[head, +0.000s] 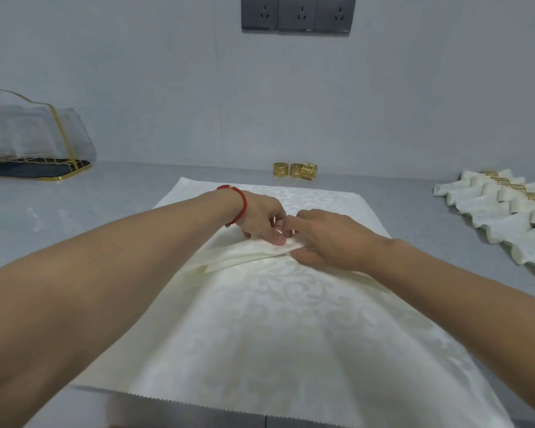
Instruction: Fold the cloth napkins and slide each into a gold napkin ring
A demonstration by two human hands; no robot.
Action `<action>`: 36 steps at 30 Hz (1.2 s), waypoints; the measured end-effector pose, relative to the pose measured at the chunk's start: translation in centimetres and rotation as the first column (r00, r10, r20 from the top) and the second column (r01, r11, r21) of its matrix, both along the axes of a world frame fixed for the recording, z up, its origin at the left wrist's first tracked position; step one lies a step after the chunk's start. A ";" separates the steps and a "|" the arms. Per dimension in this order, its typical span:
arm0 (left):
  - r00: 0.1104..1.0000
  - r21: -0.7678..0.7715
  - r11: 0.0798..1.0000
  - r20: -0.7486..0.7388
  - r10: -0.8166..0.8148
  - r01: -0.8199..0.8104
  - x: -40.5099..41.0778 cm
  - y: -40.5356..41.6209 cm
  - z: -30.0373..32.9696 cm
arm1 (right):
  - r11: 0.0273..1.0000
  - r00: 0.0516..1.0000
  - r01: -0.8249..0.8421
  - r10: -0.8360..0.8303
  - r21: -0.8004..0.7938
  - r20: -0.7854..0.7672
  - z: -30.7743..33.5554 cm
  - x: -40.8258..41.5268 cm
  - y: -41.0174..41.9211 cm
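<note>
A cream damask napkin (278, 329) lies spread on the grey counter (74, 217), with a pleat gathered across its middle. My left hand (261, 216), with a red bracelet on its wrist, pinches the raised fold with thumb and fingers. My right hand (328, 239) meets it from the right and pinches the same fold, its thumb lying along the crease. Three gold napkin rings (295, 171) stand in a row near the wall behind the napkin.
A row of several folded napkins in gold rings (507, 208) lies at the right edge. At the far left stands a gold-framed holder (34, 140) with pale cloths on a dark base. Wall sockets (297, 13) sit above.
</note>
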State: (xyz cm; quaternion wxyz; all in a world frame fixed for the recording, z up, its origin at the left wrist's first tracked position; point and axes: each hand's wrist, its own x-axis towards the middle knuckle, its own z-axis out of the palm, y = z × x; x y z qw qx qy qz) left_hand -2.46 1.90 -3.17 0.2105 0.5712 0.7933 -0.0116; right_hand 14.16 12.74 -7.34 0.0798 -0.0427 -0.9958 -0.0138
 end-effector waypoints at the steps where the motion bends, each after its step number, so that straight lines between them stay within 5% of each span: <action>1: 0.999 0.030 0.999 -0.027 -0.018 0.019 0.1 0.1 -0.3 | 0.999 1.000 -0.007 0.007 -0.038 0.001 0.2 -0.3 0.3; 6: 1.000 0.370 0.929 -0.008 -0.017 0.019 0.3 -1.1 -2.1 | 0.983 0.999 -0.034 0.031 -0.178 -0.019 0.7 -1.6 1.8; 11: 0.999 0.495 0.869 -0.027 0.035 -0.017 0.9 -1.5 -2.7 | 0.947 0.998 0.054 -0.062 -0.317 -0.016 1.4 -2.4 2.3; 18: 0.961 0.421 0.907 -0.245 0.129 -0.015 2.5 0.5 -3.2 | 0.934 0.994 0.110 -0.110 -0.341 0.019 1.4 -2.5 1.9; 24: 0.976 0.406 0.911 -0.153 0.152 -0.078 1.9 0.8 -2.6 | 0.994 0.997 0.071 -0.071 -0.082 0.014 0.0 -1.0 1.5; 30: 0.981 0.407 0.912 -0.158 0.112 -0.038 1.7 0.9 -2.1 | 0.991 0.991 -0.064 0.048 -0.119 -0.128 -1.5 -0.6 2.2; 36: 0.988 0.384 0.923 -0.124 0.087 -0.033 1.9 0.6 -1.3 | 0.968 0.993 0.011 -0.040 -0.251 -0.112 -0.3 -2.0 3.2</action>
